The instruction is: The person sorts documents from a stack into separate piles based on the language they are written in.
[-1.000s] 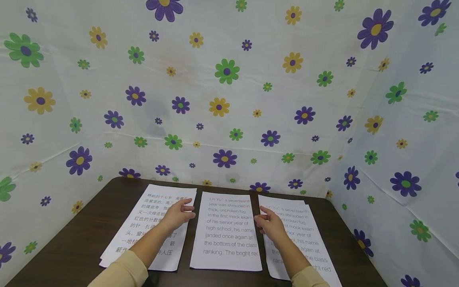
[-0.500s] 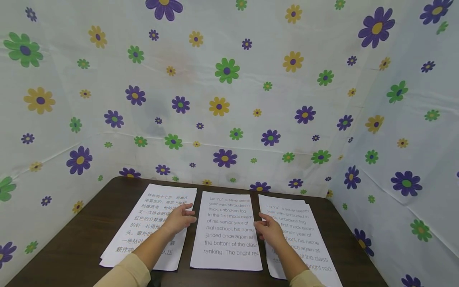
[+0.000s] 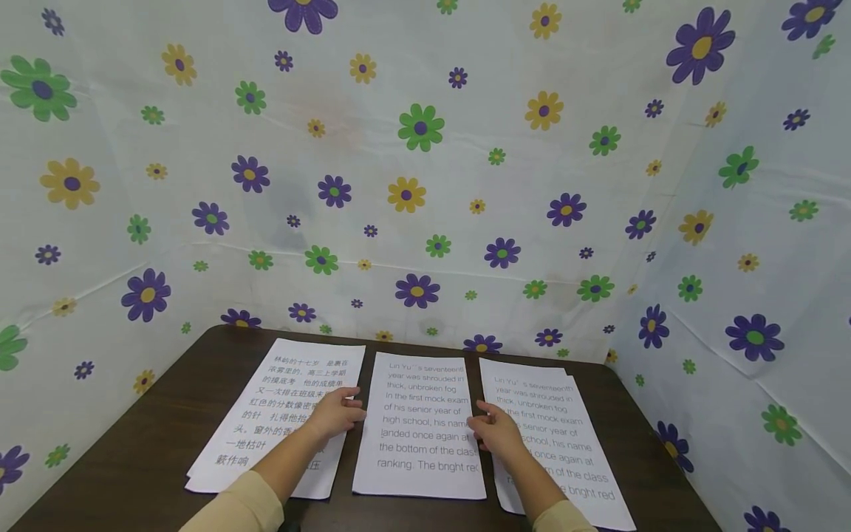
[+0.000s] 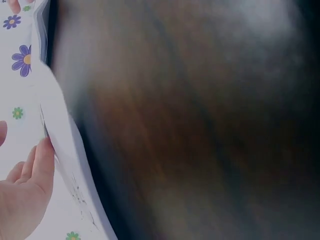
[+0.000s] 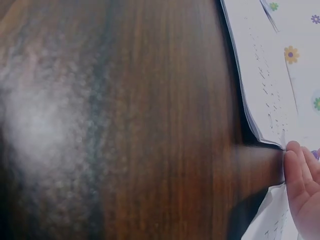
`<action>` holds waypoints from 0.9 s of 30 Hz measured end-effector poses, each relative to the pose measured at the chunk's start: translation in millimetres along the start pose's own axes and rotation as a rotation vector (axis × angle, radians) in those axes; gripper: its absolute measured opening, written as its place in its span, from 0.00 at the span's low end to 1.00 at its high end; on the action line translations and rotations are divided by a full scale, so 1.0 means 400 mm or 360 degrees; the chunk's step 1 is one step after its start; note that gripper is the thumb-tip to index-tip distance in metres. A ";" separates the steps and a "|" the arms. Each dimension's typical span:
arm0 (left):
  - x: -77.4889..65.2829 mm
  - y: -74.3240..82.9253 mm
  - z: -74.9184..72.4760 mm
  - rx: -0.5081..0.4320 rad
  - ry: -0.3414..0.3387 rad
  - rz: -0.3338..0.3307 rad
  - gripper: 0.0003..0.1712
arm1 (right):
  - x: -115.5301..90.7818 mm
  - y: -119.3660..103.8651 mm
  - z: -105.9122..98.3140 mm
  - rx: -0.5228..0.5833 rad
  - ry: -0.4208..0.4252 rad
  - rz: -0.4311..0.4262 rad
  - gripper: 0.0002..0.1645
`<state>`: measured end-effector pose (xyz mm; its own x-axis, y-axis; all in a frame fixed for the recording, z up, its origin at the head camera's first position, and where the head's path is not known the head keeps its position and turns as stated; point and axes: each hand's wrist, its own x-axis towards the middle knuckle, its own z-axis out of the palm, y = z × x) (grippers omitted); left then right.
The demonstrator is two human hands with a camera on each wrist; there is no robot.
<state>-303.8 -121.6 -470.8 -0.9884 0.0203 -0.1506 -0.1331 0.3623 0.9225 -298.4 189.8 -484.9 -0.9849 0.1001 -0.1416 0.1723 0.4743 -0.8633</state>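
Three stacks of printed white paper lie side by side on a dark wood table. The middle stack (image 3: 419, 425) carries large English text and sits between my two hands. Beside its left edge, my left hand (image 3: 332, 415) hovers over the right part of the left stack (image 3: 266, 399), which has Chinese text. My right hand (image 3: 500, 437) overlaps the right stack (image 3: 565, 436), with its fingertips right at the middle stack's right edge. Straight fingers show on the left hand (image 4: 30, 195) in the left wrist view. Extended fingers of the right hand (image 5: 304, 190) reach a paper corner in the right wrist view.
A white cloth (image 3: 372, 148) printed with purple, green and yellow flowers encloses the table (image 3: 126, 443) at the back and both sides. Sheets in the left and right stacks are slightly offset from one another.
Both hands have shifted slightly toward the near side of the table. The right fingertips have drawn closer to the middle stack's edge. The paper stacks have stayed in place.
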 end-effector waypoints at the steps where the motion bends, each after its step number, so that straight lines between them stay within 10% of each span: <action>1: 0.000 -0.001 0.002 0.0009 0.0001 -0.0009 0.36 | 0.000 0.000 0.000 -0.0007 -0.0002 -0.0001 0.37; 27: 0.006 0.004 0.026 -0.0087 -0.0033 -0.0207 0.31 | -0.002 -0.015 0.018 -0.0235 0.0056 0.0146 0.21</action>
<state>-305.5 -111.1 -473.4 -0.9609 -0.0039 -0.2770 -0.2644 0.3121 0.9125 -298.8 180.6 -482.9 -0.9640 0.1783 -0.1974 0.2651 0.5845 -0.7668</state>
